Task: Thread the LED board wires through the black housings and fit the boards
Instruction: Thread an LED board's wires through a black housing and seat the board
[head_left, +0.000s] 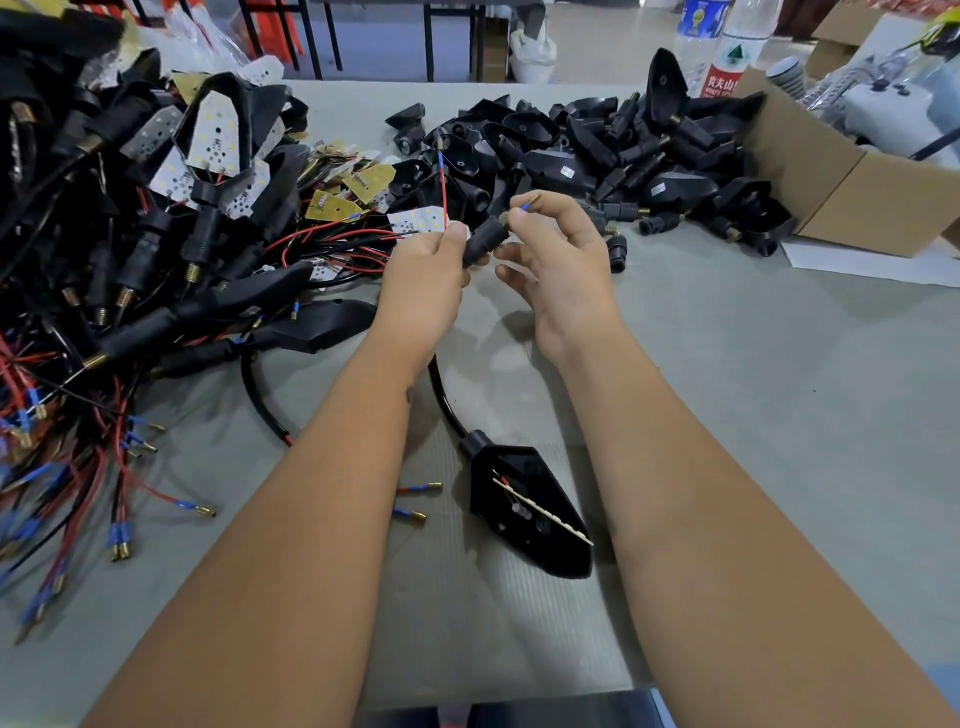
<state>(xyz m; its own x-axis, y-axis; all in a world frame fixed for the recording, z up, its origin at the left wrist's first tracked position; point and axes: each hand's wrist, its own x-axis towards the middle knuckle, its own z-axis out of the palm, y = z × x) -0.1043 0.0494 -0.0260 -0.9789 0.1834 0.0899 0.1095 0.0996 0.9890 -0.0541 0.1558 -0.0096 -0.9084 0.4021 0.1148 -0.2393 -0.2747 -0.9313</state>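
The left hand (423, 270) grips a black housing stem (485, 240) and a red wire (444, 192); the right hand (558, 260) pinches a blue-sleeved wire tip (525, 207) just above it; a fitted housing (527, 512) lies on the worktop (753, 415) below both hands.

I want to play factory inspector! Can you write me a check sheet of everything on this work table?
Surface: grey table, mostly covered at the back and left.
Job's things: left hand holds an LED board and a red wire; a black housing stem sits between both hands; a black housing with a board tilted inside lies near the person.
Clutter: pile of empty housings at back; pile of wired housings at left.
Fingers: right hand pinches a blue-sleeved wire tip.
Cables: loose red and black wires with blue terminals at left.
Surroundings: cardboard box, bottles.
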